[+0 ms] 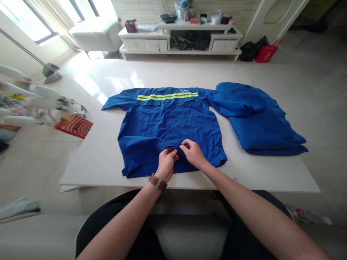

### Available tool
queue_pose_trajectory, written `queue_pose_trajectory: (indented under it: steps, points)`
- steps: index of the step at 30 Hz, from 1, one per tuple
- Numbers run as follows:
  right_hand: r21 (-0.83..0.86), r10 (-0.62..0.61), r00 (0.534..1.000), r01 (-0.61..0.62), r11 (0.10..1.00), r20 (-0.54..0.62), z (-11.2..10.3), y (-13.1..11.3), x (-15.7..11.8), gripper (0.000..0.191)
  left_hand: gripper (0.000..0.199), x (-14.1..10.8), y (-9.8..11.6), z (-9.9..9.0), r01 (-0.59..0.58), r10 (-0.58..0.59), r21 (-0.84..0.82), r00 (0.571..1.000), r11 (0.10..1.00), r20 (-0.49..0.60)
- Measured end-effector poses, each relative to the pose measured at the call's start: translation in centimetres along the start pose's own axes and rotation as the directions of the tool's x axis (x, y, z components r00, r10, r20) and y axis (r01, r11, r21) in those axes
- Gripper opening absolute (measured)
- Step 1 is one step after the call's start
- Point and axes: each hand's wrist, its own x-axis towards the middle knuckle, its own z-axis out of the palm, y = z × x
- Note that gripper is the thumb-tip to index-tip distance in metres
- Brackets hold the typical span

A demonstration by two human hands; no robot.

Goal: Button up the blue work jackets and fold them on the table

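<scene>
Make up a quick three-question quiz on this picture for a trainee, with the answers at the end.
1. True or false: a brown strap with a metal buckle sits on the wrist of the left hand.
2. What do the left hand and the right hand both pinch?
A) a red paper bag
B) the yellow-striped blue cloth shirt
C) a white drawer
3. Fill in: in the picture, the folded blue cloth lies to the ____ of the shirt's body.

Key: 1 true; 2 B; 3 right.

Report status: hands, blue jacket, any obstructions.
Left hand and right hand pinching blue jacket, lower front. Jacket spread, front up, on white table. Folded blue cloth alongside, away from both hands.
</scene>
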Motion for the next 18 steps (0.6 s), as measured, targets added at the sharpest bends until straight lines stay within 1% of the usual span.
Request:
queue_pose_trajectory:
  steps: [7, 13, 18]
  points:
    - [-0.063, -0.006, 1.000, 0.007, 0.998, 0.009, 0.16, 0.07, -0.11, 0.014, 0.011, 0.58, -0.46, -0.45, 0.000, 0.001, 0.097, 1.000, 0.995, -0.013]
    - [-0.128, -0.012, 1.000, 0.011, 0.992, -0.002, 0.01, 0.24, -0.16, 0.014, 0.016, 0.52, -0.86, -0.55, 0.014, -0.014, 0.130, 1.000, 0.991, -0.007]
    - [-0.188, -0.006, 1.000, 0.007, 0.982, 0.009, -0.17, 0.42, -0.20, 0.015, 0.013, 0.21, -0.86, -0.46, 0.046, -0.046, 0.115, 0.999, 0.992, -0.002]
